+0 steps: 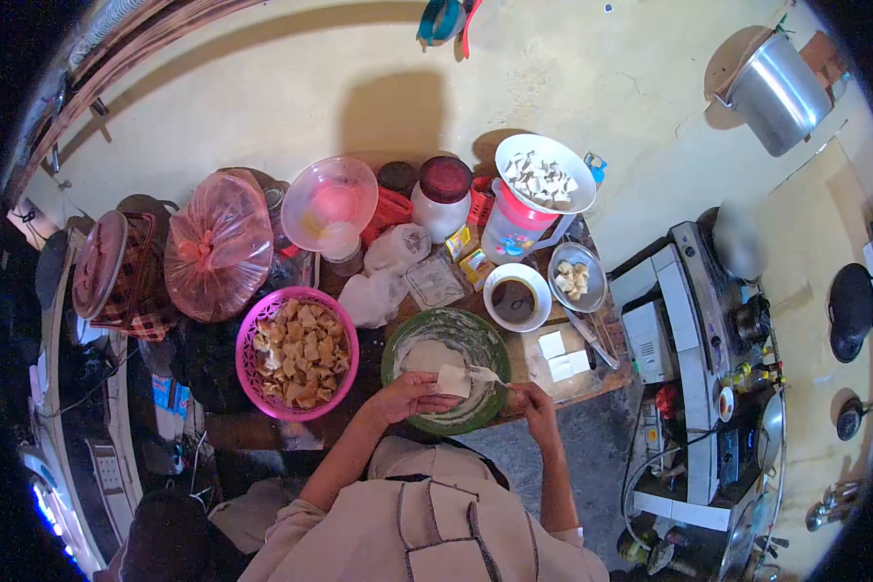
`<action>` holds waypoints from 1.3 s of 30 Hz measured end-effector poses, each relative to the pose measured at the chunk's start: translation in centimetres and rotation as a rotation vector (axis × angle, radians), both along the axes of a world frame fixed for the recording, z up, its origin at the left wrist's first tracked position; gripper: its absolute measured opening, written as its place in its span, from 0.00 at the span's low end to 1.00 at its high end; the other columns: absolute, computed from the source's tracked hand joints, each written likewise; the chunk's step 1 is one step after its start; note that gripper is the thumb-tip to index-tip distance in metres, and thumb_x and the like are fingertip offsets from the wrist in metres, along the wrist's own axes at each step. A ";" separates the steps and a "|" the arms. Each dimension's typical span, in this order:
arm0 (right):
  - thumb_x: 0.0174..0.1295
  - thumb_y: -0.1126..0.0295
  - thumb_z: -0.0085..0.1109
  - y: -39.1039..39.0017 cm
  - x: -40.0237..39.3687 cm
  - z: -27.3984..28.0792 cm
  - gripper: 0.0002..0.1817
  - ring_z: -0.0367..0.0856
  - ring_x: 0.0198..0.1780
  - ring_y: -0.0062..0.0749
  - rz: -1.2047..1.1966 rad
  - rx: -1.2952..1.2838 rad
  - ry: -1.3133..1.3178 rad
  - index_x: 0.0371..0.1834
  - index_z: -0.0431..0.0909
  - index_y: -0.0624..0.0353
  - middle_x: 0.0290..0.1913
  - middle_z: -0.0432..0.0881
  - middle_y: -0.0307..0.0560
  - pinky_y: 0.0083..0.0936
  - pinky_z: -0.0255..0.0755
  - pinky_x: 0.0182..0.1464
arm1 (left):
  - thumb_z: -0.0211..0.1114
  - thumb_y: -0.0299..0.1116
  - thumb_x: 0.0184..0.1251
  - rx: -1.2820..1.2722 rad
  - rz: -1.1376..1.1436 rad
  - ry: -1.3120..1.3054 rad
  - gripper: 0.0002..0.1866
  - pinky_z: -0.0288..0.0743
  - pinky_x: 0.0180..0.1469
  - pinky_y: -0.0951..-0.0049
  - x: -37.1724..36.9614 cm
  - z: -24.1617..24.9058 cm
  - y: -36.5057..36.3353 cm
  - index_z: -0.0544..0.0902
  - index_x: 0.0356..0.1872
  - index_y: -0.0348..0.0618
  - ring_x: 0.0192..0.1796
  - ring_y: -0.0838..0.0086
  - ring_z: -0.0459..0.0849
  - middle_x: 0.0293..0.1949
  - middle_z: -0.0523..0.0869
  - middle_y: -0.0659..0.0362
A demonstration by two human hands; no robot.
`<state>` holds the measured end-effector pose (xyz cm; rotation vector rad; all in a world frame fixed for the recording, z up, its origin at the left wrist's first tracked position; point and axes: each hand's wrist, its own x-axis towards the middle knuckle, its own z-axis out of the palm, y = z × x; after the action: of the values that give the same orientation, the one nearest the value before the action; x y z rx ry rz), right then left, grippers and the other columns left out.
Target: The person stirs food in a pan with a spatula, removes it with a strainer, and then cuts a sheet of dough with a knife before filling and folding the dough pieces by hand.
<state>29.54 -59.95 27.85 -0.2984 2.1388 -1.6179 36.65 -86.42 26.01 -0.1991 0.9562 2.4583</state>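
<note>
Over the green bowl (394,361), which is coated with pale batter or dough, my left hand (409,396) pinches a flat white square piece (454,381). My right hand (535,407) is closed on the handle of a utensil (485,376) whose head reaches to the right edge of that piece. More white squares (560,358) lie on the board to the right of the bowl. A white bowl of dark liquid (513,300) stands behind it, beside a strainer with pale pieces (574,278).
A pink basket of brown pieces (301,361) is at the left. Behind stand a tied pink bag (219,247), a lidded jar (442,202) and a plate of white pieces (545,175) on a container. A stove (708,291) is at the right.
</note>
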 end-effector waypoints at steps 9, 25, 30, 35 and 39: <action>0.59 0.69 0.48 -0.9 -1.7 1.0 0.10 0.58 0.25 0.14 -0.116 -0.192 0.146 0.42 0.72 0.59 0.24 0.64 0.30 0.11 0.54 0.29 | 0.53 0.34 0.61 0.007 0.017 -0.001 0.23 0.73 0.48 0.67 -0.1 1.0 0.2 0.62 0.55 0.37 0.48 0.61 0.76 0.49 0.73 0.47; 0.33 0.73 0.63 -6.3 0.2 4.4 0.11 0.64 0.48 0.41 0.080 0.262 1.193 0.24 0.78 0.47 0.44 0.68 0.42 0.35 0.57 0.49 | 0.51 0.30 0.60 -0.056 -0.030 0.087 0.21 0.75 0.45 0.71 -1.1 1.3 0.0 0.62 0.55 0.35 0.43 0.66 0.80 0.43 0.77 0.47; 0.35 0.73 0.63 -6.9 0.6 5.4 0.09 0.64 0.48 0.40 0.137 0.270 1.163 0.22 0.78 0.46 0.45 0.67 0.43 0.34 0.57 0.50 | 0.53 0.31 0.59 -0.184 -0.060 0.153 0.22 0.75 0.41 0.75 -0.9 2.0 -0.1 0.65 0.54 0.34 0.39 0.70 0.80 0.40 0.79 0.52; 0.43 0.72 0.61 -8.0 0.0 4.2 0.05 0.66 0.48 0.37 0.125 0.099 0.773 0.25 0.75 0.53 0.47 0.67 0.45 0.35 0.58 0.52 | 0.51 0.31 0.60 -0.611 -0.063 0.176 0.20 0.74 0.37 0.78 -0.6 4.4 0.5 0.67 0.53 0.36 0.35 0.75 0.80 0.37 0.81 0.56; 0.51 0.75 0.56 -9.4 0.8 1.1 0.07 0.66 0.46 0.27 -0.011 -0.352 0.266 0.32 0.70 0.58 0.47 0.66 0.45 0.24 0.61 0.49 | 0.50 0.32 0.61 -0.712 -0.048 0.258 0.19 0.74 0.38 0.79 -0.7 5.4 1.1 0.68 0.53 0.36 0.35 0.76 0.80 0.37 0.81 0.57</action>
<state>30.32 -69.33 28.97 -0.6443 2.0276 -2.0584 35.97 -85.32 31.41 -0.0892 1.8972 2.0298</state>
